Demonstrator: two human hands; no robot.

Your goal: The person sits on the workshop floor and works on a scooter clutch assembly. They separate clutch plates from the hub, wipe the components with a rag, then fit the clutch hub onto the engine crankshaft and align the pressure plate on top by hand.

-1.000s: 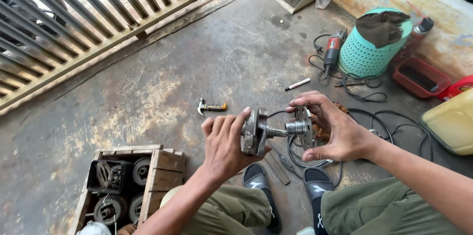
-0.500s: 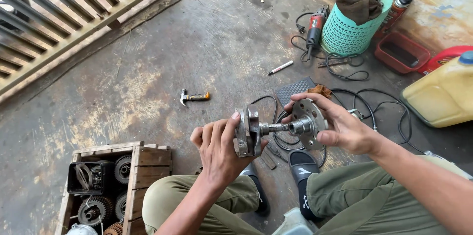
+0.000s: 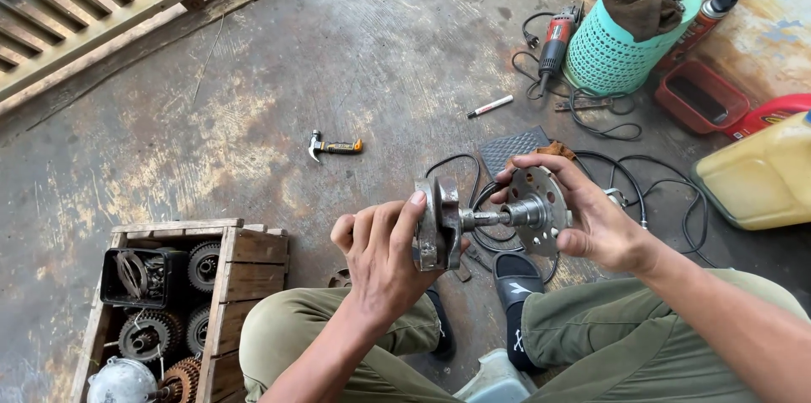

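I hold a grey metal shaft assembly level in front of my knees. My left hand (image 3: 382, 255) grips the thick cast disc (image 3: 438, 224) at its left end. My right hand (image 3: 591, 217) wraps around the round perforated plate (image 3: 539, 210) at its right end, fingers spread over the rim. A short shaft (image 3: 486, 218) joins the two parts. The back of the perforated plate is hidden by my right palm.
A wooden crate (image 3: 228, 272) of gears sits at lower left. On the concrete lie a small hammer (image 3: 334, 147), a marker (image 3: 490, 106), black cables (image 3: 625, 175) and an angle grinder (image 3: 553, 41). A teal basket (image 3: 617, 52), red tray (image 3: 701, 97) and yellow jug (image 3: 760, 175) stand right.
The view has drifted, so the floor items sit higher and further right. Both hands still grip the assembly, which has shifted slightly right and down in view.
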